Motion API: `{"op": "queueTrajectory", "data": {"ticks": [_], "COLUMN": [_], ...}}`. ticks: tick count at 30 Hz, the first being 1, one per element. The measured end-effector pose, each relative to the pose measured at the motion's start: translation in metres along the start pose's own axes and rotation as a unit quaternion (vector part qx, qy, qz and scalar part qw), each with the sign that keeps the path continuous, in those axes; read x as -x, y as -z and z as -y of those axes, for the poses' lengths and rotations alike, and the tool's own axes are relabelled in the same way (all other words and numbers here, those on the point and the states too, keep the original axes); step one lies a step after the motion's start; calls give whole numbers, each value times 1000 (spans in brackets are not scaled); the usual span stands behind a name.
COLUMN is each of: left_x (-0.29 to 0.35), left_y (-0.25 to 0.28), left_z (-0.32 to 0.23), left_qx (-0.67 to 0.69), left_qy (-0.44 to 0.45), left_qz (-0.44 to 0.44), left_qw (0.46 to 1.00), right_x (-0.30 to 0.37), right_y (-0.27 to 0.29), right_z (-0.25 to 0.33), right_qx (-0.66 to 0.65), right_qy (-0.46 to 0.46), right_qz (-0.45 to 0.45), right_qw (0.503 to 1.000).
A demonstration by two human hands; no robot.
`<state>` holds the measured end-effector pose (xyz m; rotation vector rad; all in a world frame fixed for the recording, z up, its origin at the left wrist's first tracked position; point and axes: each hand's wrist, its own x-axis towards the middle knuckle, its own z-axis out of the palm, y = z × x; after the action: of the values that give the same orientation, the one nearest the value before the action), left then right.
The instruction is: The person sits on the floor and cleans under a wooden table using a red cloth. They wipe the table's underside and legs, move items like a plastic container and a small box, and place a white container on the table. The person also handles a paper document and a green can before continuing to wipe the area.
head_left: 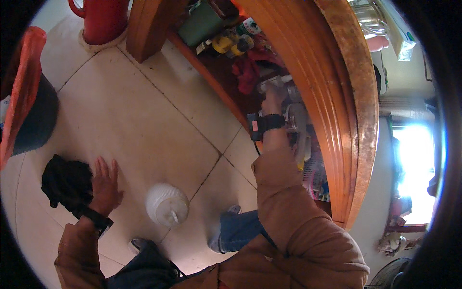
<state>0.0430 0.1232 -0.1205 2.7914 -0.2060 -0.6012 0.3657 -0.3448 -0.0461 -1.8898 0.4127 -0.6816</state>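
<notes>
My left hand (pixel 106 187) is held low over the tiled floor, its fingers stretched out and nothing in them. Right beside it lies a crumpled black cloth (pixel 66 182). A white, ribbed, round container (pixel 167 204) with a pale top stands on the floor to the right of that hand. My right hand (pixel 273 100) reaches into the wooden cabinet (pixel 332 91), its fingers closed at a small whitish object (pixel 270 84) that is too blurred to name. Clear jars (pixel 294 115) stand close to the right wrist, and a dark red cloth (pixel 245 74) lies just beyond the fingers.
Small yellow bottles (pixel 222 44) and a grey-green bin (pixel 199 24) sit deeper in the cabinet. A purple-pink basket (pixel 315 178) is near my right forearm. At left stands a dark bucket with a red bag (pixel 24 86); a red jug (pixel 103 21) is behind it.
</notes>
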Motion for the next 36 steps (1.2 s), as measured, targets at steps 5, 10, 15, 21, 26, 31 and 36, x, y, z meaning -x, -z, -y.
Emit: {"op": "queueTrajectory", "data": {"ticks": [5,10,15,21,26,31,36], "left_x": [-1,0,1,1,1,1,1], "left_y": [1,0,1,5,3,-1,1], "left_z": [0,0,-2,-6,-5,-3,-5], "left_qx": [-16,-2,-17,-17,-35,-94,-56], "left_qy": [2,4,10,15,5,-20,-5], "left_qz": [15,19,21,28,8,2,23], "left_qw": [1000,1000,1000,999,999,995,998], "right_x": [42,27,-16,-32,-37,-6,35], "right_y": [-15,-55,-100,-116,-113,-80,-25], "right_z": [63,83,68,44,51,93,136], "right_qx": [46,127,132,211,167,64,145], "right_qy": [-101,146,222,325,330,233,218], "right_qz": [17,152,260,170,156,205,237], "right_qw": [994,969,930,906,916,948,936]}}
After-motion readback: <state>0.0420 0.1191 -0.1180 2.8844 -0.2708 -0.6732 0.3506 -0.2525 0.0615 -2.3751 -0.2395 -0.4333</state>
